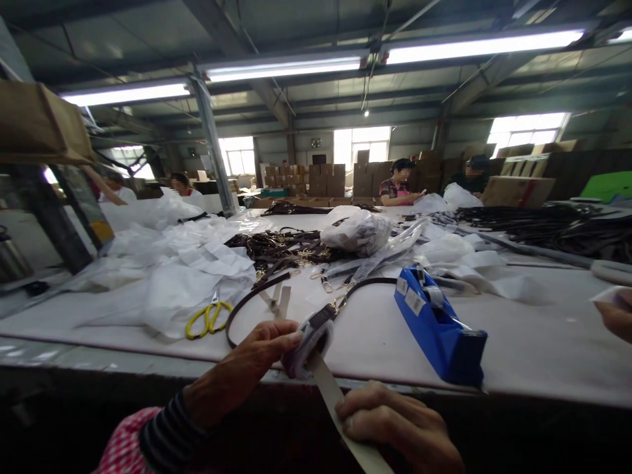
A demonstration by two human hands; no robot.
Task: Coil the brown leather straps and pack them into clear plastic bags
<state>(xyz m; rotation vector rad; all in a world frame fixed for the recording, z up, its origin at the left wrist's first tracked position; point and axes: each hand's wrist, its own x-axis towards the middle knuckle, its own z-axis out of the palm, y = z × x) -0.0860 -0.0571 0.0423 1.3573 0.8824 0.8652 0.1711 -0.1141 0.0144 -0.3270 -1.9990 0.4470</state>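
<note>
My left hand [257, 352] pinches the wrapped end of a dark strap [247, 299] at the table's front edge; a bit of whitish wrapping [311, 342] covers that end near a metal clasp [340, 303]. From the wrapped end a beige strip [328, 395] runs down to my right hand [395, 428], whose fingers are curled over it. The strap loops away across the white table [375, 336].
A blue tape dispenser [437, 326] stands right of my hands. Yellow-handled scissors [210, 317] lie left, beside white plastic bags [187, 276]. Piles of dark straps [281, 247] lie further back. Other people sit at the far side. Someone's hand [617, 316] shows at the right edge.
</note>
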